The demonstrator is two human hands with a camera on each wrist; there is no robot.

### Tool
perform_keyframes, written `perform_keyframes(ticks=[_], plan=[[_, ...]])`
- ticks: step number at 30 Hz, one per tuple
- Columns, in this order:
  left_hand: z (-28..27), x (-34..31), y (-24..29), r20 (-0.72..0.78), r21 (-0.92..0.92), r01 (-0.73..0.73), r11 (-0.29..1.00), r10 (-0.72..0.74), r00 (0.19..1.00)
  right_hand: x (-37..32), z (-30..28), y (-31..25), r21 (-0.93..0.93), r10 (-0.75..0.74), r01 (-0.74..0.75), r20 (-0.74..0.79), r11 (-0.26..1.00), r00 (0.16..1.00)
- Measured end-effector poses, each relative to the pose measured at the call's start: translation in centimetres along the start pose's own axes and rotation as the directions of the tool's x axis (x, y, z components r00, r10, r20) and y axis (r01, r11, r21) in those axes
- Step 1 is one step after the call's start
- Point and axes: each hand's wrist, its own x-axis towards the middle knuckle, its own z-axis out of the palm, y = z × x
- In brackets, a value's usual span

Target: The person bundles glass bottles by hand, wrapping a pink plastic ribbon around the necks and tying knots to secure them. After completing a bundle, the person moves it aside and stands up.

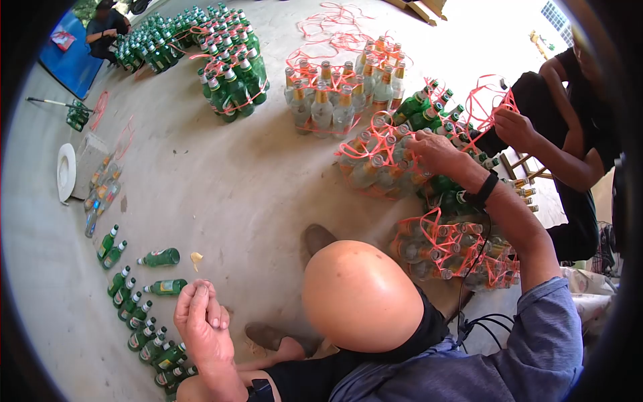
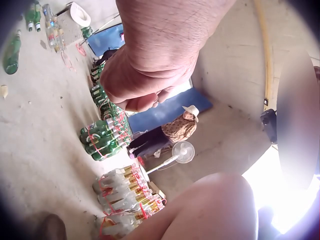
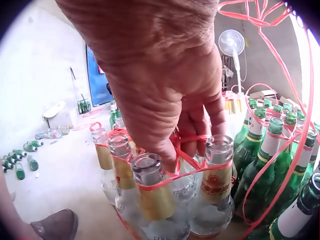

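Observation:
My right hand (image 1: 439, 153) reaches down among the necks of a strapped bundle of clear glass bottles (image 1: 368, 175). In the right wrist view its fingers and thumb grip the red plastic strap (image 3: 192, 137) between the open bottle mouths. Gold labels wrap the necks of these bottles (image 3: 156, 200). My left hand (image 1: 204, 328) is raised above my left knee, fingers loosely curled, with nothing visible in it. Beyond it on the floor lie green bottles (image 1: 164, 287). In the left wrist view the left hand (image 2: 145, 75) shows from its wrist side.
Beside my right hand stand green bottles (image 1: 418, 104), where another person's hand (image 1: 516, 130) holds red strap. Another clear bundle (image 1: 429, 251) sits near my right knee. Strapped bundles (image 1: 234, 87) stand farther back. A fan (image 2: 183, 152) and another person (image 2: 180, 127) are behind them.

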Motion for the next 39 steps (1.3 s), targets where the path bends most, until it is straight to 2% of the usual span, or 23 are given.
perform_keyframes(ticks=[4, 7, 8, 11, 19, 23, 34, 39], plan=[[-0.1, -0.2, -0.2, 0.027, 0.01, -0.006, 1.0, 0.006, 1.0, -0.5, -1.5, -2.5, -0.139, 0.116, -0.107, 0.059, 0.984, 0.991], [0.0, -0.3, -0.2, 0.037, 0.015, -0.013, 1.0, 0.012, 0.999, -1.1, -2.2, -4.9, -0.082, 0.17, -0.168, 0.016, 0.982, 0.985], [-0.1, -0.4, -0.2, 0.036, 0.013, -0.018, 1.0, 0.017, 0.999, -1.4, -3.0, -6.2, -0.148, 0.147, -0.14, 0.035, 0.979, 0.989], [-0.3, -0.4, -0.3, 0.066, 0.03, -0.014, 0.999, 0.012, 0.998, -2.1, -3.0, -9.0, -0.075, 0.136, -0.137, -0.018, 0.988, 0.991], [-0.8, -0.5, -0.4, 0.069, 0.016, -0.053, 0.998, 0.052, 0.996, -5.1, -3.7, -15.6, 0.023, -0.092, 0.089, 0.136, 0.996, 0.986], [-1.1, -0.6, -0.4, 0.06, 0.028, -0.054, 0.998, 0.053, 0.997, -7.7, -2.6, -18.3, 0.046, -0.134, 0.13, 0.098, 0.99, 0.986], [-1.5, -0.1, -0.7, 0.053, 0.101, -0.045, 0.994, 0.039, 0.998, -11.8, -2.1, -20.5, 0.142, -0.216, 0.2, 0.11, 0.97, 0.97], [-1.7, 0.3, -0.8, 0.071, 0.086, -0.066, 0.994, 0.06, 0.996, -12.5, -3.3, -19.8, 0.1, -0.214, 0.211, 0.014, 0.972, 0.977]])
